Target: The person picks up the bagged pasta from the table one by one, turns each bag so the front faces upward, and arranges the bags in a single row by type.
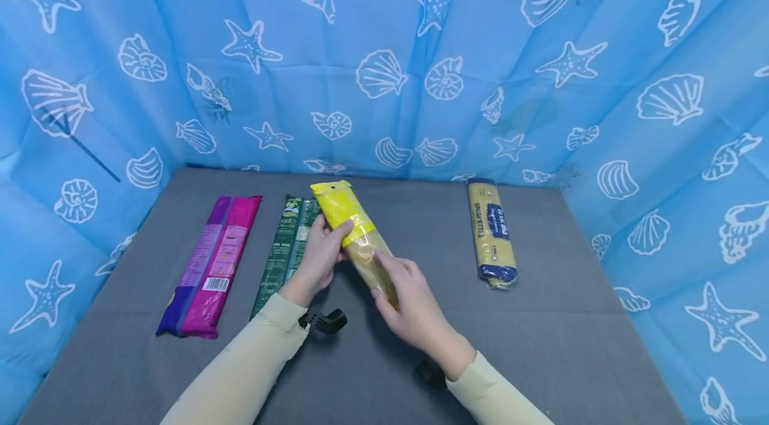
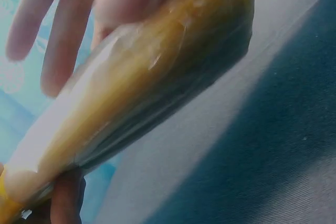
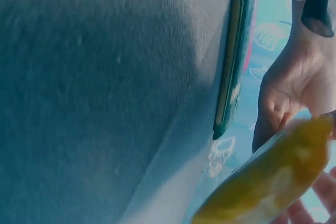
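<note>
A yellow-topped clear packet of spaghetti is held between both hands, tilted above the grey table. My left hand pinches its upper left edge, thumb on top and fingers partly hidden underneath. Towards the lower end, my right hand grips the packet's right side, fingers on the upper face and thumb at the near end. In the left wrist view, the clear wrapper of the packet shows long pale strands. The right wrist view has the packet blurred, near the left hand.
A green spaghetti packet lies beside the left hand, partly covered by it. Farther left is a pink and purple packet. A tan and blue spaghetti packet lies at the right. Blue shell-print curtains border the grey table.
</note>
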`<state>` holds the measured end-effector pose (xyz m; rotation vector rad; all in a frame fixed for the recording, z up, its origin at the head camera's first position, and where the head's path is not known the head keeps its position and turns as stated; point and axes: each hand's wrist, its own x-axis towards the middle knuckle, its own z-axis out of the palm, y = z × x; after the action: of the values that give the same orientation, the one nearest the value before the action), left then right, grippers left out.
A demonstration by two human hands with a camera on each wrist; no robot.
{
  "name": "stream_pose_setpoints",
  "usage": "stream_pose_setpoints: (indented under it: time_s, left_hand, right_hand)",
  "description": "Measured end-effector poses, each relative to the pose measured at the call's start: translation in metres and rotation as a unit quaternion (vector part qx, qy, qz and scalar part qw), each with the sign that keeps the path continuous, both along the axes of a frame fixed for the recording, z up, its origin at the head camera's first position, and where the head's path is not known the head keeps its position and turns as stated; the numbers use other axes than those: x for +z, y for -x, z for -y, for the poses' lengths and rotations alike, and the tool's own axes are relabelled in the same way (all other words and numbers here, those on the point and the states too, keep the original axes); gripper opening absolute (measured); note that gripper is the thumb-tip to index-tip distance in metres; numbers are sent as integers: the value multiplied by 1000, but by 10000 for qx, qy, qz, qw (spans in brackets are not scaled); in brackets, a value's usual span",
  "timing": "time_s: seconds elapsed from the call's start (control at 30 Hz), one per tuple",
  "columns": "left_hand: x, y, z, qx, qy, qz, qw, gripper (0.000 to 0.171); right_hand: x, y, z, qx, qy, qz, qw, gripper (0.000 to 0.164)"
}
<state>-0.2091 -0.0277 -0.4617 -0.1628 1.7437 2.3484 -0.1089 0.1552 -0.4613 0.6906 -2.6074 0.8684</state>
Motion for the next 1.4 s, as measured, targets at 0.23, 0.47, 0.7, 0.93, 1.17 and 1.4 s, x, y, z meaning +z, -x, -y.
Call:
stream_pose_setpoints:
  time_s: [0.23,0.47,0.7,0.93,1.17,1.4]
  left_hand:
    - [11,3,5,-268,-89,-68,9996,45]
    - [14,3,9,-726,-279,-186,9968,45]
    - [11,1,6,-991,117,-502,9937,48]
    - [-2,-5,-2,-1233,775,-905,9852,55]
    - [15,-18,-6,-1781,1030,-1164,9717,64]
    - [14,-22,-14,-2037,1088,-1128,9664,77]
  right_hand:
    - [3,1,-11,-26,1065,680,9920,61]
    - [-1,1,-17,-154,2349,2021,9506,55]
    - [-4,1,-20,278,3253,3576,8749,62]
    - [-13,1,-19,257,3366,3646,8678,65]
    - [-12,0,-16,-134,3364,3480,8750,65]
    - [11,-3,-16,-275,3304,3391,8804,63]
